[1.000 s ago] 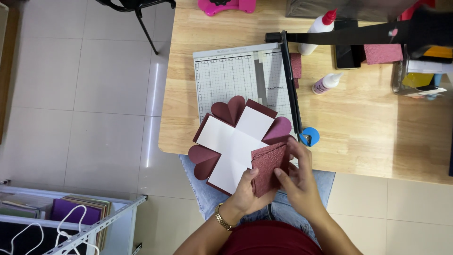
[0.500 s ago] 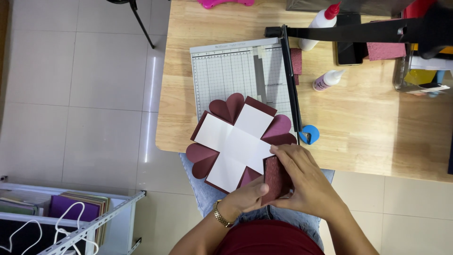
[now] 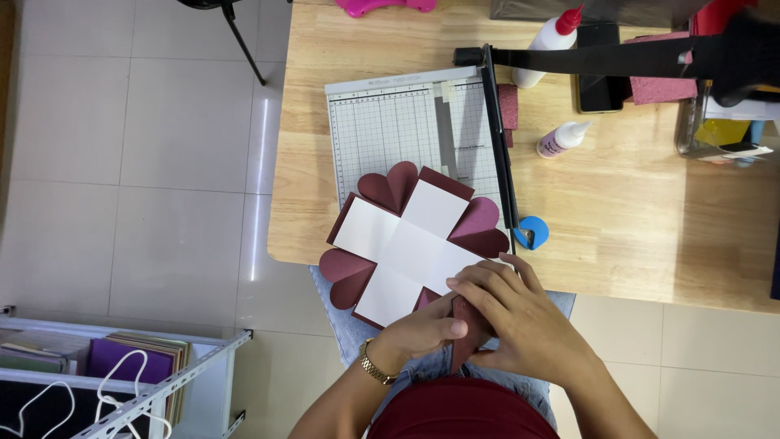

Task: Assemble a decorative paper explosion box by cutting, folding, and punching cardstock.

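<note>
Two hands, left hand (image 3: 422, 332) and right hand (image 3: 520, 317), pinch a maroon flap (image 3: 465, 337) of the cross-shaped card (image 3: 406, 244), white panels with heart tabs, overhanging the tabletop (image 3: 634, 203) edge. Paper sheets (image 3: 146, 354) fill the floor rack (image 3: 122, 398).

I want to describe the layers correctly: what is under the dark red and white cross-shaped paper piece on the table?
Under the cross-shaped paper piece lies the paper trimmer; its near grid is covered. Both hands, left hand and right hand, hide the folded flap.

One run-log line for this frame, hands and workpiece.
left hand: pinching maroon flap | right hand: pressing same flap | card cross: flat, overhanging table edge | paper trimmer: behind, untouched
</note>
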